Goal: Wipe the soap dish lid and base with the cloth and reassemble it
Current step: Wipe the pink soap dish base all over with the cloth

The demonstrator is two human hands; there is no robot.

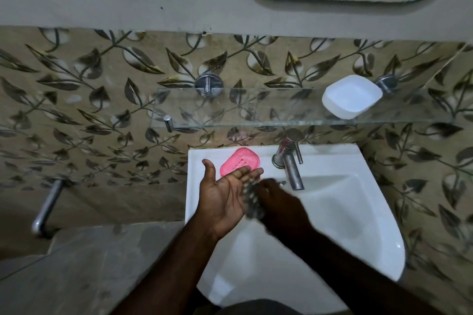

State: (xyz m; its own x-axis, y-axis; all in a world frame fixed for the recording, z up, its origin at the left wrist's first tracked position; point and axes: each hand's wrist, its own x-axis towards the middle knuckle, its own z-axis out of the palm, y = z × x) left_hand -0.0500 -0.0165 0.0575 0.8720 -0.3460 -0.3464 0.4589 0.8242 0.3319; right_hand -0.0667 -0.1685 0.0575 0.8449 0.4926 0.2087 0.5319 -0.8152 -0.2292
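right hand gripping cloth | left hand spread | pink base at sink rim

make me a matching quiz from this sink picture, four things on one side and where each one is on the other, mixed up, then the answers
Things:
1. pink soap dish part
2. white soap dish part
3. cloth
4. tap

Places:
A. on the glass shelf
B. on the back rim of the sink, right of the pink part
C. between the left hand and the right hand
D. on the sink's back left corner

Pairs: 1-D, 2-A, 3-C, 4-B
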